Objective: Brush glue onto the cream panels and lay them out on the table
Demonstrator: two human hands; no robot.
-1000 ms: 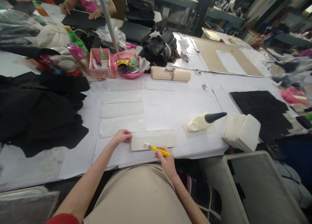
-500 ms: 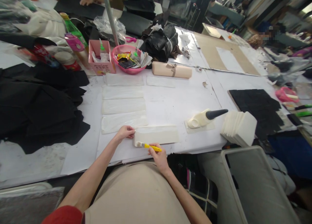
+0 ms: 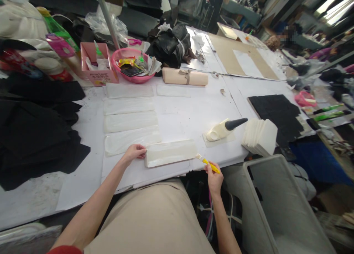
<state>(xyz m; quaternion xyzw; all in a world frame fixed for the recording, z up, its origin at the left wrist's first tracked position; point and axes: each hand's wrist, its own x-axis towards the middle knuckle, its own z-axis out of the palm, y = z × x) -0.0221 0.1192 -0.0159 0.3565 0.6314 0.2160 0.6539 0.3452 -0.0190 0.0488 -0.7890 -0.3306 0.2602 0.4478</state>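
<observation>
A pale, flat strip (image 3: 171, 153) with a glossy wet-looking surface lies on the white-covered table in front of me. Its left end is pinched between the fingers of my left hand (image 3: 135, 152). My right hand (image 3: 215, 177) grips a yellow-handled brush (image 3: 211, 165), whose bristles are at the strip's right end. Similar strips lie flat in a column beyond, the nearest one (image 3: 132, 139) just behind my left hand. To the right stands a cream bottle-like container with a black tapered end (image 3: 221, 130), resting on a pale sheet.
A stack of white pieces (image 3: 260, 136) sits at the table's right edge, above a grey bin (image 3: 272, 195). Black sheets (image 3: 35, 128) cover the left side. At the back are a pink basket (image 3: 134, 77), a pink box (image 3: 98, 75) and a peach roll (image 3: 185, 77).
My right hand has swept the brush rightward along the strip, from its left end to its right end. My left hand still holds the left end. The view has shifted slightly.
</observation>
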